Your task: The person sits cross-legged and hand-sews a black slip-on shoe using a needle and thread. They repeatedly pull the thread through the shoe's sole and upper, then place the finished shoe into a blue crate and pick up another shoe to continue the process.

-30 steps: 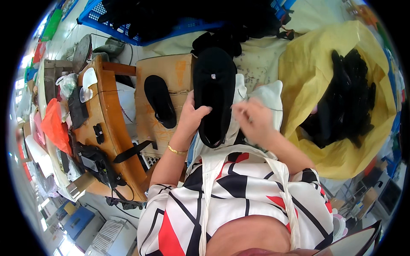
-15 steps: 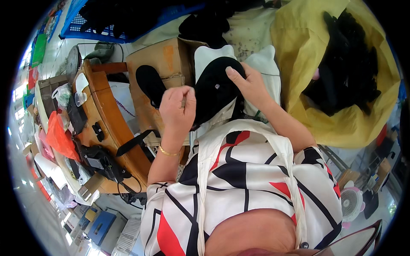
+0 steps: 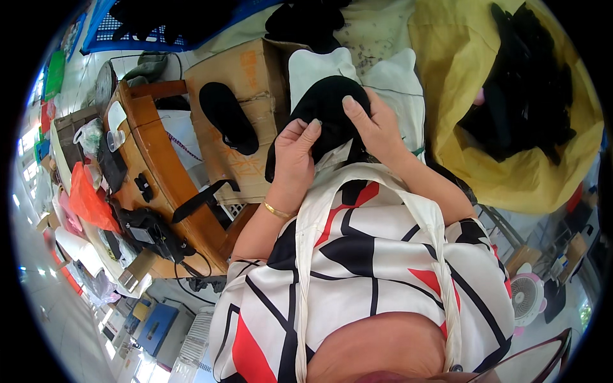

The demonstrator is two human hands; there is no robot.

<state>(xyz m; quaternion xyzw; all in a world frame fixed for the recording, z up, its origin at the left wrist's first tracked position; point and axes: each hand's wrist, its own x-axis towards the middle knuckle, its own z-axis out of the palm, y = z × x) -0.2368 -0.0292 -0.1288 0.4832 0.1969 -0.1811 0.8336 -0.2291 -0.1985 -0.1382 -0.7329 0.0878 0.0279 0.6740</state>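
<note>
A black, soft-looking piece (image 3: 332,96) with a rounded far end is held in front of my chest between both hands. My left hand (image 3: 299,143) pinches its left side, the thumb on top. My right hand (image 3: 377,124) grips its right edge, thumb pressed on the upper face and fingers hidden behind. Left of my hands, a black slipper-shaped piece (image 3: 227,118) lies on a cardboard box (image 3: 191,73). Behind the held piece are white panels (image 3: 402,89) with wavy top edges.
A large yellow bag (image 3: 447,83) at the right holds a heap of black pieces (image 3: 530,96). A blue basket (image 3: 108,38) with dark items stands at the far left. A wooden table (image 3: 163,166) at the left carries a black bag (image 3: 150,233); a fan (image 3: 527,297) is at lower right.
My left hand has moved right from beside the black piece to pinch it. The piece has tilted and bent between my hands. The slipper-shaped piece on the box now shows whole.
</note>
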